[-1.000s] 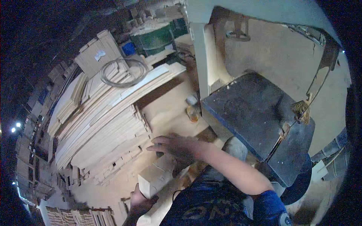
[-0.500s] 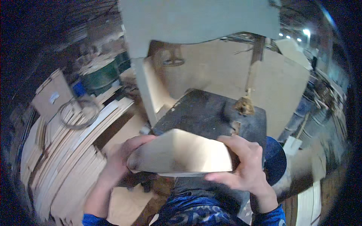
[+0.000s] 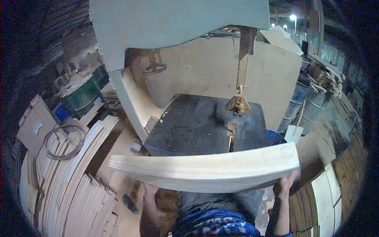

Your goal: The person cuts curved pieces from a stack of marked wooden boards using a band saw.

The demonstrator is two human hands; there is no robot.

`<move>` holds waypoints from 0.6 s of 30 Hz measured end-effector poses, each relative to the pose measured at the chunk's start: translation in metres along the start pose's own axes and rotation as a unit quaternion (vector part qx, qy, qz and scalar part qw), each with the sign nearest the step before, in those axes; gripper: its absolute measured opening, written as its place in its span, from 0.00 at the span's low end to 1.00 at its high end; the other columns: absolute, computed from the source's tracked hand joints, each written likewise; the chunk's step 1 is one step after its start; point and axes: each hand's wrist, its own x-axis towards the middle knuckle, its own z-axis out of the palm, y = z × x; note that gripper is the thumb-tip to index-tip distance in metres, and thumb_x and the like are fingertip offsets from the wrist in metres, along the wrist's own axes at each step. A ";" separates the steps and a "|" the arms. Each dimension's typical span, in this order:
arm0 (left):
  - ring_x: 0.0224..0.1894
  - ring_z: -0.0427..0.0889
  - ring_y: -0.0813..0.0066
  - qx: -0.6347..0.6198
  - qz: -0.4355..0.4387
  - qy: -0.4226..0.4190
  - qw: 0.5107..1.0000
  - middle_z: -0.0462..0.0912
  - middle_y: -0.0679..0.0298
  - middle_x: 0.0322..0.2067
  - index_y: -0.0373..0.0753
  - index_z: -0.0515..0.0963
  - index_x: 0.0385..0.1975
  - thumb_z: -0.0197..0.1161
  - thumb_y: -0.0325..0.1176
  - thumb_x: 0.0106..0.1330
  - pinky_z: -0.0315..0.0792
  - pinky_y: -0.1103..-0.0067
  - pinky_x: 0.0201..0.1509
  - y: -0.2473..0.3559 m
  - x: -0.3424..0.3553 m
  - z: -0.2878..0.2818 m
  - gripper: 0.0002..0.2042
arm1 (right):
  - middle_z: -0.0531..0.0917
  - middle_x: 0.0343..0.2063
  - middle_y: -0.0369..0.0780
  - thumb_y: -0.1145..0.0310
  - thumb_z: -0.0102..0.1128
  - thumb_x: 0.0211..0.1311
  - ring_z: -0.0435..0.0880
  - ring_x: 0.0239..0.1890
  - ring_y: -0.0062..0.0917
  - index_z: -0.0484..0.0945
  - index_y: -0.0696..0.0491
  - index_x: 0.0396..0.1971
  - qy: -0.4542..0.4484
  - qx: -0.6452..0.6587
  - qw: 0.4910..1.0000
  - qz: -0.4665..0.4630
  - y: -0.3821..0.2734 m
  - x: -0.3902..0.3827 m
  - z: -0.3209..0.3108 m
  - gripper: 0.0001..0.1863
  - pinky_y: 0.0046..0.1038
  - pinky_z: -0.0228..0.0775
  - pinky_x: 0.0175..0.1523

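A long, pale wooden board (image 3: 209, 166), gently curved along its lower side, lies level across my front. My left hand (image 3: 150, 189) supports it from below, left of its middle, with the fingers hidden under the wood. At the right end, my right hand (image 3: 287, 182) grips the lower corner, its fingers partly hidden. Just beyond the board is the dark table (image 3: 189, 126) of a bandsaw (image 3: 177, 23); the board's far edge overlaps the table's near edge in view. The saw's guide (image 3: 238, 104), coated in sawdust, hangs above the slot (image 3: 233, 128) in the table.
Stacks of cut wooden strips (image 3: 75, 185) fill the left floor, with a coil of wire or hose (image 3: 63, 142) on top. A green drum (image 3: 81, 96) stands behind them. Grey drums (image 3: 316, 104) stand at the right. A large pale panel (image 3: 197, 71) rises behind the table.
The board has turned from end-on to broadside, its length now running left to right. My hands have moved lower and farther apart. My view has shifted, so the saw appears farther left.
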 end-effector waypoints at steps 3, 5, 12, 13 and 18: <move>0.64 0.68 0.63 0.093 -0.018 0.035 0.995 0.69 0.59 0.63 0.40 0.62 0.68 0.48 0.62 0.69 0.64 0.66 0.67 -0.003 0.004 0.043 0.36 | 0.79 0.35 0.34 0.39 0.65 0.55 0.75 0.39 0.21 0.78 0.58 0.46 -0.016 0.057 0.987 0.146 0.012 0.008 -0.020 0.35 0.26 0.66 0.48; 0.64 0.68 0.63 0.172 -0.001 -0.005 0.985 0.70 0.59 0.62 0.39 0.63 0.68 0.49 0.61 0.68 0.65 0.67 0.66 0.018 -0.001 0.086 0.36 | 0.77 0.33 0.31 0.46 0.56 0.66 0.71 0.35 0.16 0.78 0.58 0.46 -0.013 -0.018 0.980 0.196 0.015 0.023 -0.035 0.27 0.24 0.64 0.42; 0.60 0.72 0.65 0.476 -0.174 -0.024 0.862 0.75 0.58 0.58 0.34 0.68 0.64 0.55 0.57 0.68 0.66 0.70 0.64 0.052 0.000 0.133 0.34 | 0.77 0.59 0.42 0.46 0.50 0.69 0.75 0.59 0.33 0.71 0.54 0.62 -0.001 0.209 0.828 0.521 0.048 -0.008 -0.021 0.32 0.34 0.62 0.65; 0.57 0.74 0.65 0.585 -0.228 0.016 0.778 0.77 0.57 0.56 0.33 0.71 0.61 0.57 0.55 0.68 0.66 0.71 0.62 0.050 0.005 0.126 0.32 | 0.75 0.61 0.42 0.47 0.50 0.70 0.74 0.61 0.34 0.68 0.55 0.64 0.015 0.203 0.808 0.553 0.056 -0.019 -0.018 0.32 0.35 0.61 0.66; 0.51 0.78 0.65 0.541 -0.352 0.015 0.764 0.81 0.56 0.51 0.32 0.75 0.57 0.58 0.52 0.68 0.68 0.73 0.59 0.023 0.023 0.107 0.29 | 0.75 0.60 0.44 0.57 0.50 0.70 0.74 0.60 0.34 0.67 0.58 0.64 0.019 0.232 0.698 0.677 0.107 -0.041 -0.027 0.28 0.34 0.63 0.65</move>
